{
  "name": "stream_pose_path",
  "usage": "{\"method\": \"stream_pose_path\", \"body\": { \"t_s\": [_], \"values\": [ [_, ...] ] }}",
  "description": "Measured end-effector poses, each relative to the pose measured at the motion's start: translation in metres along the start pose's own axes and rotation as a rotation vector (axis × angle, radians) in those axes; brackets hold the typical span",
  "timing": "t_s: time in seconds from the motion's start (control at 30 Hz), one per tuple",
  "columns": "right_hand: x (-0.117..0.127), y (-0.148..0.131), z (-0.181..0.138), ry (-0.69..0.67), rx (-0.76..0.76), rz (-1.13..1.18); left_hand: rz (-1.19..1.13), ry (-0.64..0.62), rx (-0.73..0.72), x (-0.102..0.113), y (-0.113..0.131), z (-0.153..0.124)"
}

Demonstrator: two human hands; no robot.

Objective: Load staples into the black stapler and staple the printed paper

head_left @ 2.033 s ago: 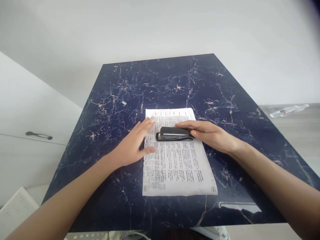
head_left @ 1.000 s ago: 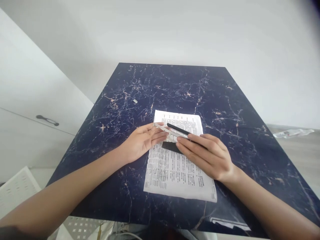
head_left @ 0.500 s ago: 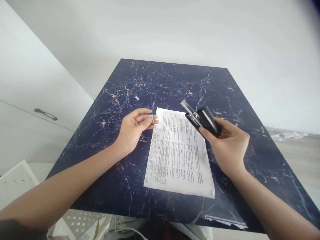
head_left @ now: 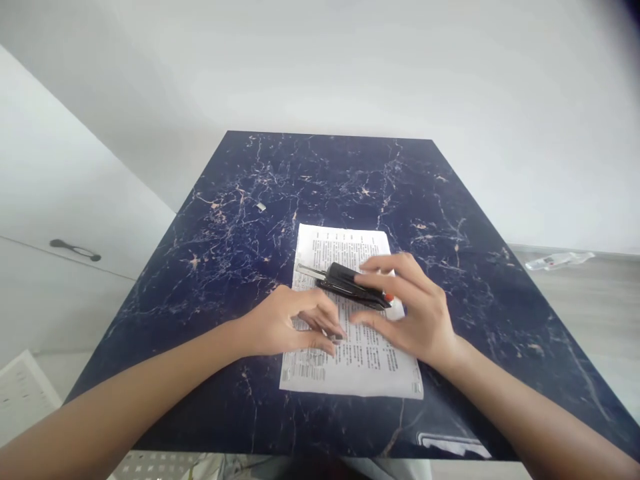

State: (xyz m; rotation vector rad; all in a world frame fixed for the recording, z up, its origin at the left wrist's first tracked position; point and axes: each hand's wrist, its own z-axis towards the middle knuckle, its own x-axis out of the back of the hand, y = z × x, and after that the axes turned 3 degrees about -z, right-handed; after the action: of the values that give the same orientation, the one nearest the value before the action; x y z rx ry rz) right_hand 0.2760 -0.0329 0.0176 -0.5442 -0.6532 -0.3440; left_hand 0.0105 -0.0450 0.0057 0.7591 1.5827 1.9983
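A black stapler (head_left: 345,283) with a red-orange part at its rear lies tilted across a printed sheet of paper (head_left: 350,383). Its metal tray pokes out towards the left. My right hand (head_left: 410,307) is over the stapler's rear end, fingers spread and a little blurred, not gripping it. Just in front of the stapler, my left hand (head_left: 295,323) is closed, with a small grey staple strip (head_left: 339,338) at its fingertips, mostly hidden by them.
Farther back on the dark blue marbled table (head_left: 320,173) lies another small silvery piece (head_left: 261,207). A clear plastic wrapper (head_left: 559,261) is beyond the right edge. A white cabinet with a dark handle (head_left: 75,250) stands at left.
The stapler has gone from my right hand's grip down onto the paper, and that hand has opened. My left hand has moved right and nearer to me, over the sheet.
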Motion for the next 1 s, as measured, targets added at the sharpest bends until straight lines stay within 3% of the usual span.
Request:
{"method": "stream_pose_path", "body": {
  "t_s": [0.1, 0.17, 0.43, 0.5, 0.57, 0.67, 0.73, 0.83, 1.0],
  "values": [
    [0.0, -0.014, -0.002, -0.044, 0.411, 0.027, 0.003, -0.003, -0.008, -0.001, 0.0, -0.001],
    [-0.002, -0.024, -0.001, -0.072, 0.548, 0.0, -0.008, -0.001, -0.01, -0.001, 0.0, -0.002],
    [-0.004, -0.032, 0.001, -0.044, 0.504, -0.118, -0.087, 0.056, 0.002, -0.001, 0.004, 0.002],
    [-0.002, -0.027, 0.0, -0.031, 0.42, -0.016, -0.095, 0.078, -0.042, 0.008, 0.002, 0.003],
    [0.004, -0.014, -0.001, 0.038, 0.268, 0.111, 0.007, 0.194, -0.097, 0.029, -0.003, 0.002],
    [0.023, 0.021, 0.0, 0.216, 0.063, -0.006, 0.444, 0.612, -0.056, 0.079, -0.013, 0.001],
    [0.04, 0.055, 0.0, 0.27, -0.11, -0.201, 0.862, 0.729, 0.047, 0.114, -0.021, 0.0],
    [0.061, 0.111, -0.006, 0.226, -0.359, -0.338, 1.15, 0.655, 0.147, 0.149, -0.033, 0.0],
    [0.069, 0.175, -0.024, 0.069, -0.585, -0.425, 1.248, 0.368, 0.381, 0.157, -0.049, 0.002]
  ]
}}
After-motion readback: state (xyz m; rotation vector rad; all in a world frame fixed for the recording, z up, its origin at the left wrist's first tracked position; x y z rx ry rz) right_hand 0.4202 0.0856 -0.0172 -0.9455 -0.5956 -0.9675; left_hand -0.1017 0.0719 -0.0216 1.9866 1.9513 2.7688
